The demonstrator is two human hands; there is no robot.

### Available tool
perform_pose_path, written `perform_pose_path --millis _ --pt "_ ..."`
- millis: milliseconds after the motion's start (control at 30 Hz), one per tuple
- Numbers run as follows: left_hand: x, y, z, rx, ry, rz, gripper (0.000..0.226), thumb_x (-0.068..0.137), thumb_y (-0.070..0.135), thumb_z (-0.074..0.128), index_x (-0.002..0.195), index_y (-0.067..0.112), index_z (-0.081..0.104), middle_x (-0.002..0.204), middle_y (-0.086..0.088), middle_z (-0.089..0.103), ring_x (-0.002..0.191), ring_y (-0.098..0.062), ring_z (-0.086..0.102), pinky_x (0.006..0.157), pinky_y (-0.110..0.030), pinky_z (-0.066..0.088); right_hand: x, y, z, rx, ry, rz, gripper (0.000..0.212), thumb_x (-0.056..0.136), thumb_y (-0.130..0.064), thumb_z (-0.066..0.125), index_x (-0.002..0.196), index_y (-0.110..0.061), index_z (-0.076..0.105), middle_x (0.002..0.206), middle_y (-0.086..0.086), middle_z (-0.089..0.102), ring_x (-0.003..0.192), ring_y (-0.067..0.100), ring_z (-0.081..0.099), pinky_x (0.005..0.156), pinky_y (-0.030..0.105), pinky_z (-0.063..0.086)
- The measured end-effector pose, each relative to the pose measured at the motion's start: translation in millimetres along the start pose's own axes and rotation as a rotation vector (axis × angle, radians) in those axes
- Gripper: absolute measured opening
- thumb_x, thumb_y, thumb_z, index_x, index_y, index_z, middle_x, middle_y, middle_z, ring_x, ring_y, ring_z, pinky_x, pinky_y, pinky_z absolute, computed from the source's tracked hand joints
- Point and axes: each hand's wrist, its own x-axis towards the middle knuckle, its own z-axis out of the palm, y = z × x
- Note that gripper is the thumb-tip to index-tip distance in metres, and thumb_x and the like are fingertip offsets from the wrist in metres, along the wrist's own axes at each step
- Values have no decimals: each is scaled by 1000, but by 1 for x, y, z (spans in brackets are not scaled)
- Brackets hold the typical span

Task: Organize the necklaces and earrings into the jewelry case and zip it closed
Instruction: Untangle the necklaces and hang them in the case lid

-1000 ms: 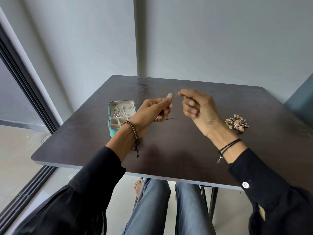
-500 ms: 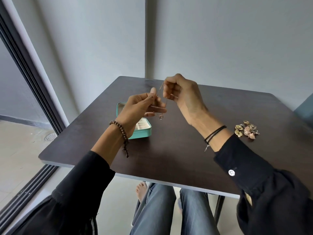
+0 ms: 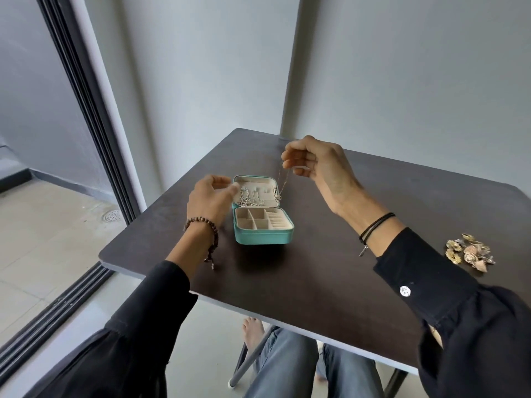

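A small teal jewelry case (image 3: 263,237) lies open on the dark table (image 3: 301,277), its lid flat behind the base. Silver necklaces (image 3: 250,196) hang inside the lid; the cream compartments of the base look empty. My right hand (image 3: 313,165) is above the lid's right side, fingers pinched on a thin chain necklace (image 3: 283,183) that dangles down to the lid. My left hand (image 3: 211,196) hovers at the lid's left edge with fingers apart, holding nothing. A pile of earrings (image 3: 469,252) lies on the table at the right.
The table stands against a grey wall corner. A sliding door frame (image 3: 86,116) and tiled floor are to the left. My knees and a bare foot show under the table's near edge.
Both hands moved from holding the chain together in mid-air to the case. My left hand has let go of the chain; my right hand lowered it toward the lid. The camera view shifted left.
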Motion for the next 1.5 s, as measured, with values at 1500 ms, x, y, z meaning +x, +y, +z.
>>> perform_pose_path --millis 1500 --pt "2 -24 4 -493 -90 143 36 79 20 84 113 19 73 109 6 75 102 -3 69 83 -16 49 16 40 -4 -706 61 -355 12 92 -27 65 86 -19 72 112 -5 58 91 4 58 73 8 40"
